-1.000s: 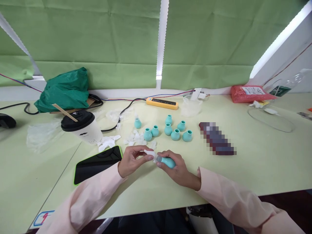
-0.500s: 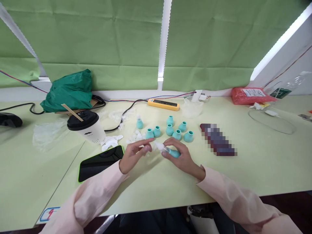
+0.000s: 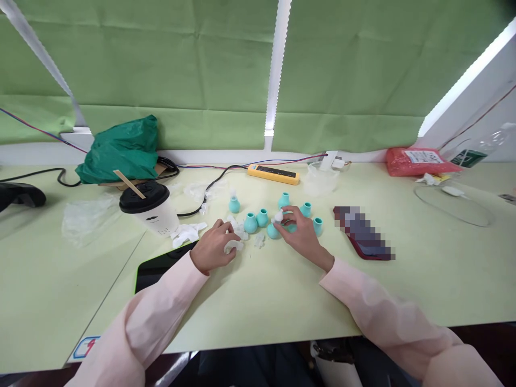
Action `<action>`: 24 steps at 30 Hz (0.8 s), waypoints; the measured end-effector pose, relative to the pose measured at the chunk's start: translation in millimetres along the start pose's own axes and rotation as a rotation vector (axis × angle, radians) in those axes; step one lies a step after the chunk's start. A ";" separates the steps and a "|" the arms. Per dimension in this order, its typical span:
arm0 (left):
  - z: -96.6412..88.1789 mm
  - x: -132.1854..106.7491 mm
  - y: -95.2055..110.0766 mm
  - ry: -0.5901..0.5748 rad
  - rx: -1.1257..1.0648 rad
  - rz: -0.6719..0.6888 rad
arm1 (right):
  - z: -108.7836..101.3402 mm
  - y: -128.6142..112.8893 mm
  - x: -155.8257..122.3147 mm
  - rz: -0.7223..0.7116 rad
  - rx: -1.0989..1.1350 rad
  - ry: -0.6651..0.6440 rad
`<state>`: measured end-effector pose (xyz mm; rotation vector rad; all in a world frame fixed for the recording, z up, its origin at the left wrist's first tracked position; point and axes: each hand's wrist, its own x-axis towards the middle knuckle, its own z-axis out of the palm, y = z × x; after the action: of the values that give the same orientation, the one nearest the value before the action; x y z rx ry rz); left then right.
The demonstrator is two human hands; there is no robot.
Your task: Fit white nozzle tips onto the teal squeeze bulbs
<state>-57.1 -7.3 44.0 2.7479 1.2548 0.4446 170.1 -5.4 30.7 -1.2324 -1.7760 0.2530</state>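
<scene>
My right hand (image 3: 300, 235) has its fingers closed at the pale translucent tip of a small teal bulb (image 3: 273, 231), which stands upright on the table among the others. Several more teal bulbs with open necks surround it, among them one bulb (image 3: 250, 223) to its left; my right hand partly covers some. Farther back, another teal bulb (image 3: 234, 204) has a clear tip fitted in its neck. My left hand (image 3: 213, 248) is closed on a translucent white piece (image 3: 234, 245), beside a small pile of similar pieces (image 3: 240, 230). A few loose bits (image 3: 259, 240) lie between the hands.
A paper coffee cup (image 3: 155, 215) with a black lid, crumpled tissue (image 3: 188, 234) and a green-edged phone (image 3: 155, 269) are at left. Behind are a green bag (image 3: 121, 150) and a yellow power strip (image 3: 273, 174). A dark red phone (image 3: 365, 236) lies right.
My right hand has moved forward, and the bulb it held tilted now stands upright among the others. My left hand has drawn back left and closed on a translucent piece.
</scene>
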 end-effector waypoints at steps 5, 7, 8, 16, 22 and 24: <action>-0.3 0.0 -0.9 0.026 -0.064 0.101 | 2.3 3.5 0.5 -0.040 -0.132 -0.026; 1.6 -0.2 2.9 0.056 -0.074 0.120 | 0.6 0.9 -1.4 -0.084 -0.185 0.018; 3.8 -0.3 5.4 0.067 -0.068 0.117 | -0.5 -1.2 -3.4 -0.126 -0.218 0.068; 32.3 -0.9 20.1 0.053 0.086 0.134 | 11.2 -30.1 -31.8 -0.563 -0.441 -0.380; 28.1 1.8 13.0 0.206 0.026 0.154 | 28.5 -32.1 -33.1 -0.420 -0.576 -0.515; 24.1 2.3 12.9 0.276 -0.101 0.133 | 27.3 -30.3 -31.5 -0.358 -0.566 -0.533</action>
<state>-39.1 -13.1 24.1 2.7640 1.0667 0.9001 132.0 -37.1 16.4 -1.2644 -2.6163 -0.1631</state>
